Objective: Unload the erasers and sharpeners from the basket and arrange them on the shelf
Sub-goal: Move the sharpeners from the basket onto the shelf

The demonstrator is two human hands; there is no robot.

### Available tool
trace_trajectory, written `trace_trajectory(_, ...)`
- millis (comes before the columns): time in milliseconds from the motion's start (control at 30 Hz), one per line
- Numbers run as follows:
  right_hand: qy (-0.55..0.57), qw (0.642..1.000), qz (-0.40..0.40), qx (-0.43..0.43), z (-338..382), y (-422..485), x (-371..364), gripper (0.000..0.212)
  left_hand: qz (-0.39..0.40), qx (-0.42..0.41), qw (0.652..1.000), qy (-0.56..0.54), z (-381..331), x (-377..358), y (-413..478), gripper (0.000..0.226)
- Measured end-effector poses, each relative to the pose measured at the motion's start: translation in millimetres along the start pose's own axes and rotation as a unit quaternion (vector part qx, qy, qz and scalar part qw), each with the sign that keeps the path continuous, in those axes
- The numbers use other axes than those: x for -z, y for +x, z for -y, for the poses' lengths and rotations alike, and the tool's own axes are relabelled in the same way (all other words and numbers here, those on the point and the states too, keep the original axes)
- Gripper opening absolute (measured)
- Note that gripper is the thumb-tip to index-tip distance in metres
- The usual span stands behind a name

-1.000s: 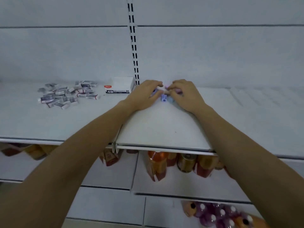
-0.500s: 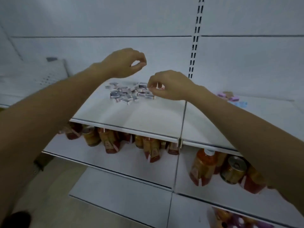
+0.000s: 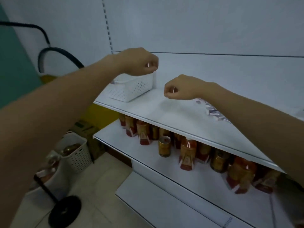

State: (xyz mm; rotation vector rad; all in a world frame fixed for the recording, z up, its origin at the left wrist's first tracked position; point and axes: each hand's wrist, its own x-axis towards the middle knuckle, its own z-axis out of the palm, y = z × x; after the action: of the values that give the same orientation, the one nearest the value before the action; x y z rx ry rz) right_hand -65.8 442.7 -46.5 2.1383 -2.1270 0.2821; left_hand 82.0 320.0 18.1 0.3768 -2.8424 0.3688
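Observation:
A white perforated basket (image 3: 131, 89) stands at the left end of the white upper shelf (image 3: 172, 112). My left hand (image 3: 139, 62) hovers just above the basket's far right corner, fingers curled shut with nothing visible in them. My right hand (image 3: 182, 88) is a loose fist above the shelf, to the right of the basket, holding nothing I can see. Several wrapped erasers (image 3: 212, 111) lie on the shelf, partly hidden behind my right forearm. The basket's inside is hidden by my left arm.
Bottles and cans (image 3: 185, 152) fill the shelf below. On the floor at the left stand a white laundry-style basket (image 3: 77, 153) with bottles, a cardboard box (image 3: 85, 129) and a black round stand base (image 3: 65, 209). A black hose (image 3: 49, 51) hangs on the wall.
My view has swung left, from the sharpeners past the eraser pile to the basket. Both hands left the shelf and moved left; the left one now hangs over the basket.

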Motion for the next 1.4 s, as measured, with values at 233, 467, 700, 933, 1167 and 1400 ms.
trace_trajectory(233, 0.022, 1.000, 0.001, -0.001, 33, 88, -2, 0.020, 0.002, 0.086, 0.995, -0.045, 98, -16, -41, 0.025)
trace_trajectory(467, 0.006, 1.000, -0.007, 0.005, 33, 181, -2, 0.018, -0.008, 0.143, 0.987, -0.074, 176, -51, -32, 0.023)
trace_trajectory(700, -0.021, 0.996, 0.078, -0.026, 1, 269, -26, 0.026, -0.001, 0.123, 0.984, -0.132, 220, -98, 14, 0.023)
trace_trajectory(933, -0.048, 0.978, 0.171, -0.106, -34, 330, -63, 0.042, 0.066, 0.055, 0.983, -0.165, 250, -142, 63, 0.028)
trace_trajectory(1167, -0.069, 0.952, 0.222, -0.199, -46, 343, -67, 0.043, 0.193, -0.088, 0.969, -0.130, 264, -178, 121, 0.047)
trace_trajectory(1400, -0.079, 0.919, 0.241, -0.301, -39, 331, -71, 0.045, 0.257, -0.187, 0.945, -0.077, 265, -202, 171, 0.062)
